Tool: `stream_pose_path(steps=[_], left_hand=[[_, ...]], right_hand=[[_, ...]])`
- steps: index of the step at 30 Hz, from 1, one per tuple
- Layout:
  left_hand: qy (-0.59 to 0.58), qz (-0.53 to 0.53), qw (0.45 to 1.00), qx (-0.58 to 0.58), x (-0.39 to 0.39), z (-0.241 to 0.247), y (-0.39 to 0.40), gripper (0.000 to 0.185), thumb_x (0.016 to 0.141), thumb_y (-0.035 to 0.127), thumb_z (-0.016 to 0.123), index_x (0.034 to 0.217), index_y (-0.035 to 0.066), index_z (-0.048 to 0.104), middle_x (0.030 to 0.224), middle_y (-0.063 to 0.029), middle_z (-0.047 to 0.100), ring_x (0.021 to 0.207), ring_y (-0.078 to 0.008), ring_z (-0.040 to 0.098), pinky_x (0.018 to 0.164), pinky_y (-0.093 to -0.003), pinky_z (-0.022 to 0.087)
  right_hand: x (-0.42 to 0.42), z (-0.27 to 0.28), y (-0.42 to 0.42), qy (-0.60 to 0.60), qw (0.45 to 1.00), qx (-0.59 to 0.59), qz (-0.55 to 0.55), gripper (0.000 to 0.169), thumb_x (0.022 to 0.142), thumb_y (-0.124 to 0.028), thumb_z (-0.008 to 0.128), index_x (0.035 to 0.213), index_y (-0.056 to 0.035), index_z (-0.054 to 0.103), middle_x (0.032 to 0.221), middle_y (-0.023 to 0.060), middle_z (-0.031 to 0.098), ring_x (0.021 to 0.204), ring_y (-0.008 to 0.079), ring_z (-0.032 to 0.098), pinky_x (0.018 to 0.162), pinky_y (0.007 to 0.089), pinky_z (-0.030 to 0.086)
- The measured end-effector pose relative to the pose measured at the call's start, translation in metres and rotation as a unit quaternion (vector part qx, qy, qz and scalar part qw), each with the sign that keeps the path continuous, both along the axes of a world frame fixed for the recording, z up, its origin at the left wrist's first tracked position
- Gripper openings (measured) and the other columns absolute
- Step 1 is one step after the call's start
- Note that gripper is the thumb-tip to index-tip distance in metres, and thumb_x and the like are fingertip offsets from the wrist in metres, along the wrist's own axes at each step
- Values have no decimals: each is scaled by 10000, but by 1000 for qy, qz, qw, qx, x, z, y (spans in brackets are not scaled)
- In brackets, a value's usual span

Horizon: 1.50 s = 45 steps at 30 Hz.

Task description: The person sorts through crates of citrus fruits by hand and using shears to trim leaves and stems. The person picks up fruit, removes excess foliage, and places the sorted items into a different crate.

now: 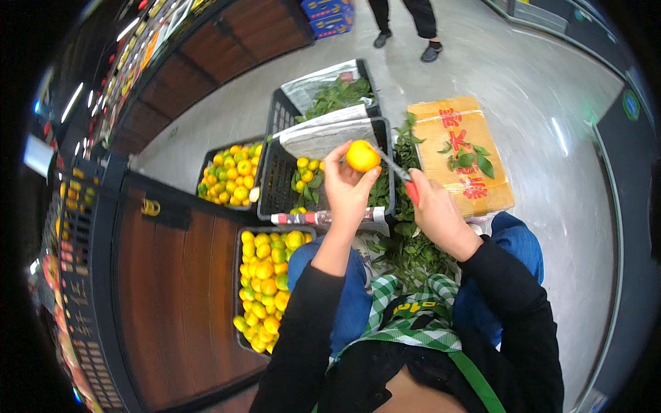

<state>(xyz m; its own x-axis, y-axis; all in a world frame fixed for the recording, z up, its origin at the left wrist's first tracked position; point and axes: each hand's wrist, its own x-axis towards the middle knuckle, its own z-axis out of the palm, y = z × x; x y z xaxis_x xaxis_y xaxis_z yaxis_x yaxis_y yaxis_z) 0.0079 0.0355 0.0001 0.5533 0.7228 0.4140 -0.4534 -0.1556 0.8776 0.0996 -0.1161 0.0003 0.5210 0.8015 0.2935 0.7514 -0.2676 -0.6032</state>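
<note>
An orange-yellow mandarin [363,156] rests in the fingers of my left hand [347,180], raised above a black plastic crate [264,193]. My right hand [439,211] grips a pair of red-handled snips [412,192], their metal blades reaching to the right side of the fruit. Whether the blades touch the peel I cannot tell. Inside the crate under my hands are a newspaper lining [325,138], several mandarins with leaves [307,176] and loose green leaves. My left hand and wrist hide part of the crate.
Mandarins fill one crate [230,173] at the left and another [266,281] beside my left knee. Behind stands a crate with leafy cuttings [338,98]. Leaves [413,253] lie between my feet. A taped cardboard box [467,155] is at the right. A person's legs [408,20] stand beyond.
</note>
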Motion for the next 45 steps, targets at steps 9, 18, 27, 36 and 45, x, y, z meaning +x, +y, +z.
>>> stream_pose_path(steps=[9, 18, 27, 36, 45], left_hand=[[-156, 111, 951, -242, -74, 6, 9, 490, 848, 83, 654, 1275, 42, 418, 1130, -106, 526, 983, -228, 585, 831, -388, 525], [138, 500, 846, -122, -330, -90, 11, 516, 839, 185, 683, 1274, 22, 460, 1092, -85, 514, 907, -165, 576, 759, -281, 495], [538, 544, 622, 166, -507, -124, 63, 491, 780, 188, 677, 1227, 64, 517, 1232, -195, 539, 1117, -372, 524, 955, -424, 426], [825, 309, 473, -30, -500, -130, 89, 527, 884, 303, 531, 1386, 232, 386, 1321, -128, 505, 1235, -332, 463, 956, -592, 371], [534, 369, 689, 321, -359, -86, 163, 307, 821, 106, 617, 1111, 18, 572, 1088, -200, 594, 1045, -378, 547, 921, -427, 438]], right_hand=[[5, -23, 10, 333, 942, -21, 34, 400, 875, -188, 619, 1205, 4, 497, 666, 32, 521, 442, 112, 507, 392, 266, 416], [-5, -36, 8, 366, 928, -62, 39, 192, 887, -162, 606, 998, -31, 522, 589, -2, 482, 428, 89, 452, 386, 251, 390], [-2, -57, 11, 365, 925, -98, 27, 141, 886, -142, 597, 874, -50, 491, 568, -3, 464, 411, 93, 451, 372, 258, 388], [-9, -46, 10, 417, 901, -122, 20, 107, 886, -147, 593, 892, -62, 527, 585, -12, 467, 436, 85, 447, 398, 235, 388], [-9, -15, 12, 587, 807, -55, 19, 129, 874, -69, 585, 960, -23, 501, 738, 48, 535, 532, 99, 501, 476, 262, 467]])
